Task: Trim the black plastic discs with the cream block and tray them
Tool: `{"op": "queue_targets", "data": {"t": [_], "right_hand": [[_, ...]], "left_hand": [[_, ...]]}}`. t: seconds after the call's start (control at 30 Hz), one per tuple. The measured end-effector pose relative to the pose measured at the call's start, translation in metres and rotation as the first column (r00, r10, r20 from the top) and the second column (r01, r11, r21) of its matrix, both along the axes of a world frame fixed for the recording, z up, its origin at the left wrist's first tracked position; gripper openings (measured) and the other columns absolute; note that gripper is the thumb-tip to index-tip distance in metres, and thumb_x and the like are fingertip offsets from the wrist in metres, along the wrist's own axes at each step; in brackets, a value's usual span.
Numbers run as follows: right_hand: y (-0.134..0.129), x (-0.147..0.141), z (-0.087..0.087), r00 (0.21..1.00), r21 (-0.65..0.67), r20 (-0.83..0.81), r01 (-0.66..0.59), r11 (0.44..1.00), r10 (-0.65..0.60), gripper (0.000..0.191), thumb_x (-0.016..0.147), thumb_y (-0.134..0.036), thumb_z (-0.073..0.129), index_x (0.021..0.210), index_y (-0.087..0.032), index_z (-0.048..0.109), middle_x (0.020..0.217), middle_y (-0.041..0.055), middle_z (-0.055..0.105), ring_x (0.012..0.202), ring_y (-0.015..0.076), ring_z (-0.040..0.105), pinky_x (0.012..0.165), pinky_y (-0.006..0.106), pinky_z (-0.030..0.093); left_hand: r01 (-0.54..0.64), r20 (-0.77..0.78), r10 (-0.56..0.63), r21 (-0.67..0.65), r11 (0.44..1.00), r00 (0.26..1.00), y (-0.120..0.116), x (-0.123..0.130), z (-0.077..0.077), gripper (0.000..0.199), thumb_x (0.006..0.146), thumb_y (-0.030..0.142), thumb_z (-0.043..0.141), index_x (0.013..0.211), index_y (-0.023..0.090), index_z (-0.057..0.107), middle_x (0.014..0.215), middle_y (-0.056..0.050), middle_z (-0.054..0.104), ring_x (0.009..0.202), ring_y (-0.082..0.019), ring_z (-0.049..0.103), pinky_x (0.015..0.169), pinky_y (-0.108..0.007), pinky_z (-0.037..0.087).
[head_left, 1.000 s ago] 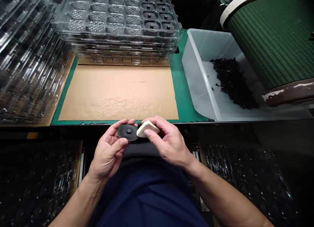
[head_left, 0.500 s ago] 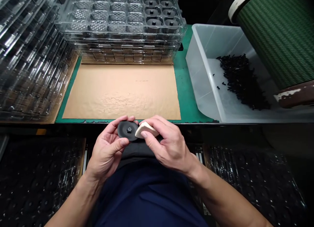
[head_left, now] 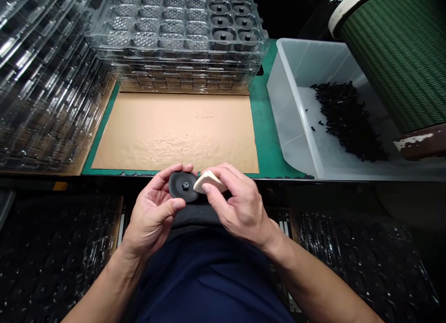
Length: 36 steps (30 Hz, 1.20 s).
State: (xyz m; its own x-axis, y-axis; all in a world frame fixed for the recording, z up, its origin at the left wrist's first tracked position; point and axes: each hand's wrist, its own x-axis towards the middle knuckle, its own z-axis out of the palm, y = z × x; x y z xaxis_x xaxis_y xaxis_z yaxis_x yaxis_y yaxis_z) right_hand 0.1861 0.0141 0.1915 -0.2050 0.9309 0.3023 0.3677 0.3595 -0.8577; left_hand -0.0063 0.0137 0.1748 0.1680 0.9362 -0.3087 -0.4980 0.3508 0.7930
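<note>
A round black disc (head_left: 176,187) with a small raised hub is held by its edge between the thumb and fingers of my left hand (head_left: 151,211). My right hand (head_left: 240,207) pinches a folded cream-coloured pad (head_left: 210,180), whose tip touches the disc's right edge. Both hands are just in front of the table's front edge, close together. Behind them a brown cardboard sheet (head_left: 181,132) lies on the green table top (head_left: 261,100).
Clear plastic trays (head_left: 163,58) are stacked at the back, with black discs in the top one's right columns. More trays (head_left: 45,90) stand at left. A translucent bin (head_left: 296,109) at right holds small black parts (head_left: 348,118), beside a green ribbed cylinder (head_left: 397,53).
The view has shifted slightly, so the table items appear a little lower and further right. The hands keep the same grips, with the pad still at the disc's right edge.
</note>
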Motion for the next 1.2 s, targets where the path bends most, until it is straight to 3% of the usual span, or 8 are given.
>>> {"op": "queue_targets", "data": {"t": [0.27, 0.4, 0.5, 0.6, 0.73, 0.83, 0.93, 1.2], "right_hand": [[0.002, -0.002, -0.001, 1.000, -0.047, -0.010, 0.013, 0.999, -0.014, 0.012, 0.103, -0.017, 0.056, 0.103, -0.016, 0.068, 0.096, 0.0057, 0.065, 0.088, 0.0181, 0.061, 0.082, 0.032, 0.049], [0.003, -0.003, -0.002, 0.998, -0.182, -0.066, -0.027, 0.983, 0.016, 0.011, 0.102, -0.020, 0.058, 0.104, -0.017, 0.068, 0.096, 0.0040, 0.068, 0.085, 0.0167, 0.062, 0.080, 0.030, 0.049], [0.003, -0.003, -0.002, 0.997, -0.157, -0.040, 0.052, 0.986, -0.059, 0.010, 0.101, -0.023, 0.059, 0.100, -0.017, 0.067, 0.093, 0.0039, 0.068, 0.083, 0.0166, 0.062, 0.077, 0.030, 0.048], [0.003, -0.002, -0.003, 0.998, -0.266, -0.066, -0.015, 0.964, -0.003, 0.011, 0.102, -0.026, 0.060, 0.101, -0.018, 0.068, 0.086, 0.0016, 0.068, 0.077, 0.0154, 0.061, 0.070, 0.028, 0.047], [0.005, 0.000, -0.004, 0.997, -0.253, -0.065, 0.017, 0.967, -0.034, 0.011, 0.100, -0.025, 0.061, 0.099, -0.017, 0.068, 0.086, 0.0015, 0.067, 0.071, 0.0134, 0.060, 0.064, 0.026, 0.046], [0.007, 0.003, -0.004, 0.991, -0.392, -0.128, -0.090, 0.916, 0.043, 0.013, 0.102, -0.028, 0.061, 0.101, -0.018, 0.068, 0.079, -0.0011, 0.066, 0.060, 0.0112, 0.057, 0.057, 0.025, 0.044], [0.010, 0.006, -0.004, 0.999, -0.327, -0.048, -0.027, 0.945, 0.012, 0.012, 0.100, -0.026, 0.062, 0.095, -0.018, 0.070, 0.078, -0.0007, 0.064, 0.066, 0.0124, 0.056, 0.061, 0.025, 0.042], [0.012, 0.010, -0.004, 0.995, -0.152, 0.086, -0.034, 0.988, 0.048, 0.012, 0.099, -0.021, 0.061, 0.088, -0.018, 0.064, 0.080, -0.0006, 0.060, 0.070, 0.0129, 0.051, 0.067, 0.028, 0.039]], "left_hand": [[-0.015, -0.005, 0.015, -0.005, 1.000, 1.000, -0.002, -0.002, -0.001, 0.057, 0.075, 0.016, 0.092, 0.129, 0.024, 0.074, 0.143, -0.009, 0.069, 0.129, -0.025, 0.067, 0.104, -0.024, 0.057], [-0.031, -0.021, 0.031, 0.010, 0.999, 0.999, -0.002, 0.000, -0.001, 0.058, 0.074, 0.016, 0.093, 0.128, 0.025, 0.074, 0.144, -0.009, 0.068, 0.130, -0.025, 0.066, 0.104, -0.024, 0.057], [-0.035, -0.039, 0.035, 0.025, 0.999, 0.999, -0.002, 0.001, -0.001, 0.059, 0.073, 0.014, 0.093, 0.128, 0.025, 0.074, 0.144, -0.009, 0.068, 0.130, -0.024, 0.066, 0.105, -0.024, 0.056], [-0.022, -0.037, 0.022, 0.022, 1.000, 0.999, -0.003, 0.001, 0.001, 0.060, 0.073, 0.014, 0.093, 0.128, 0.026, 0.075, 0.142, -0.008, 0.069, 0.129, -0.024, 0.066, 0.103, -0.025, 0.058], [-0.032, -0.034, 0.032, 0.001, 0.999, 0.999, -0.004, 0.003, 0.002, 0.056, 0.073, 0.014, 0.093, 0.125, 0.026, 0.077, 0.135, -0.007, 0.073, 0.122, -0.022, 0.070, 0.102, -0.023, 0.057], [-0.022, -0.020, 0.021, -0.029, 0.999, 1.000, -0.004, 0.003, 0.000, 0.060, 0.071, 0.015, 0.094, 0.127, 0.027, 0.076, 0.128, -0.008, 0.076, 0.116, -0.022, 0.072, 0.100, -0.023, 0.058], [-0.007, -0.003, 0.007, -0.061, 0.998, 1.000, -0.004, 0.002, -0.002, 0.060, 0.074, 0.017, 0.093, 0.131, 0.027, 0.075, 0.123, -0.007, 0.078, 0.112, -0.019, 0.074, 0.099, -0.020, 0.058], [-0.032, 0.042, 0.037, -0.126, 0.992, 0.998, -0.007, 0.003, -0.001, 0.046, 0.090, 0.033, 0.083, 0.134, 0.024, 0.073, 0.120, -0.007, 0.079, 0.108, -0.017, 0.075, 0.100, -0.021, 0.058]]}}
